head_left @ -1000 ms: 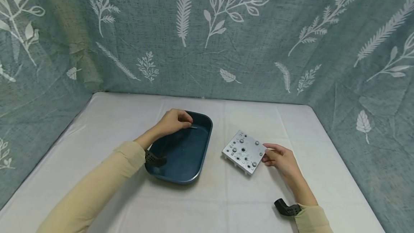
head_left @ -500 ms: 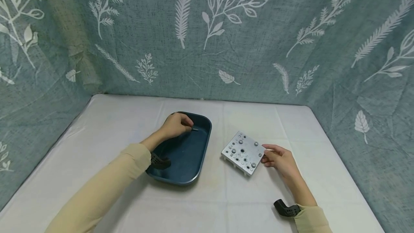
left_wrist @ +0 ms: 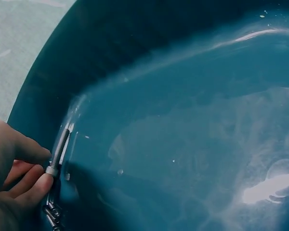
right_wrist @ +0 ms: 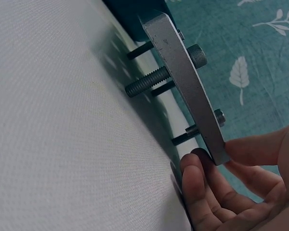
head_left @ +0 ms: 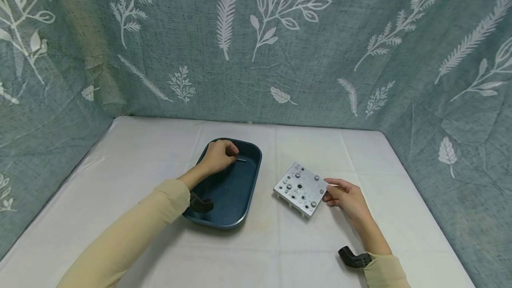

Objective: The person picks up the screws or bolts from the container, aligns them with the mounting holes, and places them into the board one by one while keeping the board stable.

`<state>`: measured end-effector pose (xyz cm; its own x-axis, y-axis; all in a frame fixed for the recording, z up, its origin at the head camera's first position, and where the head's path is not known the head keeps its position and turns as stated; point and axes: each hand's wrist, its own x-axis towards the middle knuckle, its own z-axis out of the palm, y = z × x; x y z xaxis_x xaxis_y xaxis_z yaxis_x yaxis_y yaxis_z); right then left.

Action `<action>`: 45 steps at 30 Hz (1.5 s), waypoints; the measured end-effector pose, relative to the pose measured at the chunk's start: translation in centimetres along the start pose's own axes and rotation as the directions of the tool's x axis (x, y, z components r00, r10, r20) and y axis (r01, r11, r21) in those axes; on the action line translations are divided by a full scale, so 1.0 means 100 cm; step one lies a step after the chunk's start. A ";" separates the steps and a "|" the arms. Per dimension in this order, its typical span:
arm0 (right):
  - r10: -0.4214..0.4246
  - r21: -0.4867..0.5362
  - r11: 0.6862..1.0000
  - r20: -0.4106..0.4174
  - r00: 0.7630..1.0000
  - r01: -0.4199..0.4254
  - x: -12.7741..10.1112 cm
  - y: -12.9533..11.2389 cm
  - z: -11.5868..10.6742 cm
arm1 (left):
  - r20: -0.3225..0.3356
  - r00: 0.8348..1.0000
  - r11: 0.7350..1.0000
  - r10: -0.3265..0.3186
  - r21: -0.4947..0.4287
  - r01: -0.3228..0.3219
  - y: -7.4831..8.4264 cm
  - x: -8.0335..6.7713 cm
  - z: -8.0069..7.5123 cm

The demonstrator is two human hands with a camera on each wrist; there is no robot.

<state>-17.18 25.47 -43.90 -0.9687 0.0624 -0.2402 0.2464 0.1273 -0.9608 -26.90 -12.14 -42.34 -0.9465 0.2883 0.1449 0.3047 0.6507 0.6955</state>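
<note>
Bolt [left_wrist: 59, 150] sits pinched between the thumb and curled fingertips of the left hand [head_left: 218, 155], its head at the fingers and its threaded shank pointing away along the inner wall of the tray [head_left: 246, 199]. In the head view this is left of centre, at the tray's far end; the bolt [head_left: 241, 160] pokes out to the right of the knuckles. More small bolts [left_wrist: 50, 214] lie just under the hand at the lower left of the left wrist view.

The left forearm, in a beige sleeve [head_left: 120, 243], runs from the lower left of the frame up across the tray's near rim, wrist bent down into the tray.

The right hand [head_left: 346, 197] is right of centre on the white desk [head_left: 280, 252]. Its thumb and loosely curled fingers [right_wrist: 202, 192] pinch the right corner of a metal plate [head_left: 301, 187]. Several screws stand through the plate [right_wrist: 185, 86], and their threaded ends rest on the desk, holding it off the cloth. The right forearm comes in from the lower right edge.
</note>
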 end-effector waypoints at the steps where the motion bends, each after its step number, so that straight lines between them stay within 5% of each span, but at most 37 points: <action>1: -0.002 0.000 1.000 0.003 1.000 0.002 0.000 0.000 0.000 | 0.000 1.000 1.000 -0.001 0.002 0.001 0.000 0.000 0.000; 15: 0.004 -0.001 1.000 -0.011 1.000 -0.004 0.002 0.003 -0.001 | 0.059 0.998 0.999 -0.029 -0.044 0.032 0.000 0.000 0.003; 28: 0.000 0.005 1.000 -0.008 1.000 0.000 0.002 0.004 -0.001 | 0.136 0.989 0.998 0.052 -0.050 -0.046 0.002 0.005 0.013; 45: -0.019 0.015 1.000 0.002 1.000 0.018 0.001 0.004 0.000 | 0.200 0.976 0.993 0.085 -0.096 -0.067 -0.002 0.007 0.006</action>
<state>-17.21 25.57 -44.34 -0.9732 0.0582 -0.2226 0.2280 0.1137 -0.9670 -27.54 -11.62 -42.77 -0.8768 0.4771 0.0602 0.3557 0.5591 0.7489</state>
